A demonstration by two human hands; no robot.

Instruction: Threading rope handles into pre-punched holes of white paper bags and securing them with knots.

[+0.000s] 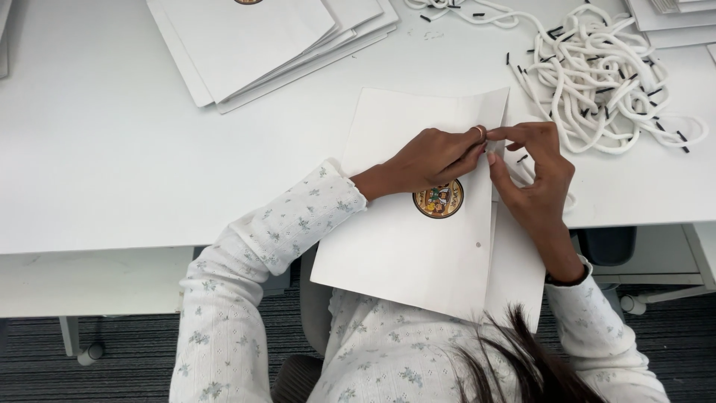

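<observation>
Flat white paper bag [395,246] overhanging table edge

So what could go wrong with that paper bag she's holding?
The white paper bag hangs partly over the table edge towards her lap, so it might slide off. Both hands, left and right, pinch near its top edge, which could crease or tear. The tangled white cords beside it might snag.

A white table [97,149] stood on wheeled legs [89,352] over dark striped carpet [45,369], evenly lit from above.
</observation>
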